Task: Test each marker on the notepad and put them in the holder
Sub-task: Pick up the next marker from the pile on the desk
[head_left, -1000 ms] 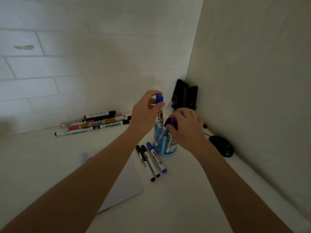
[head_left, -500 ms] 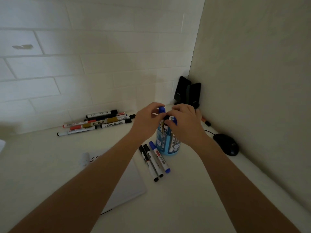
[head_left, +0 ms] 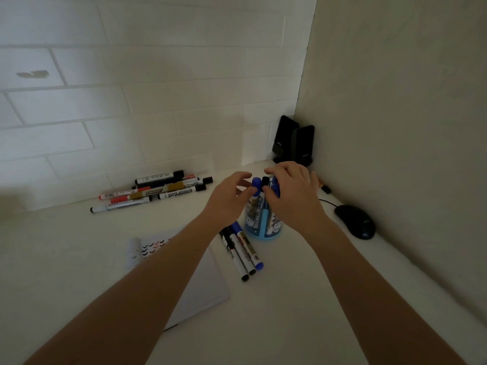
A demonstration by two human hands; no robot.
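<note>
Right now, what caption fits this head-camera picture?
Left hand and right hand hold capped markers standing in the blue holder; three markers lie beside the notepad.

Single head view: wide-angle, looks forward-down onto desk [head_left: 303,312] corner, close; holder [head_left: 259,227] mid-frame.

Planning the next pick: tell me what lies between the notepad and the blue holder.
Three markers, two black and one blue, lie side by side on the table between the notepad and the holder; the head view shows it.
</note>
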